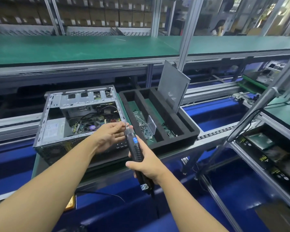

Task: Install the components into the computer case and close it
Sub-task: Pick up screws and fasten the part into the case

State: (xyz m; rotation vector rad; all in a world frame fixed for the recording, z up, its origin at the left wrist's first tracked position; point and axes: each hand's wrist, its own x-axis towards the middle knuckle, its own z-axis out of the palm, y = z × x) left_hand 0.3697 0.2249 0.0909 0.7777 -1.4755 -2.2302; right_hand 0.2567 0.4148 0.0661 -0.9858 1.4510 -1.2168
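Head view, looking down along a factory assembly line.

Toward 9 o'clock from mid-frame, on the green-topped bench (36, 164): a computer case (74, 104), bare silver metal, laid on its side with the open side facing up. Inside it, a grey power supply (54, 128) at 8 o'clock, a drive cage of punched steel across 12 o'clock, and a circuit board (84, 126) with loose black and coloured wires filling the 4 o'clock corner. Small vent holes along the near wall.

Just beside the case at its 3 o'clock: a black foam tray (189, 131) split into long slots. Standing tilted in the far slot, a grey side panel (172, 84). In a middle slot, a small clear plastic box (151, 125) among tiny hardware.

Over the case's 4 o'clock corner, both grips close together. Right grip (146, 166) wrapped fully around the handle of a black electric screwdriver (135, 144) with a lit blue display, bit aimed toward 11 o'clock. Left grip (110, 135) palm turned up, fingers nearly straight, fingertips (122, 124) gathered at the bit. Cannot tell whether anything small is pinched there.

At 12 o'clock, above everything, a long green shelf (74, 47).
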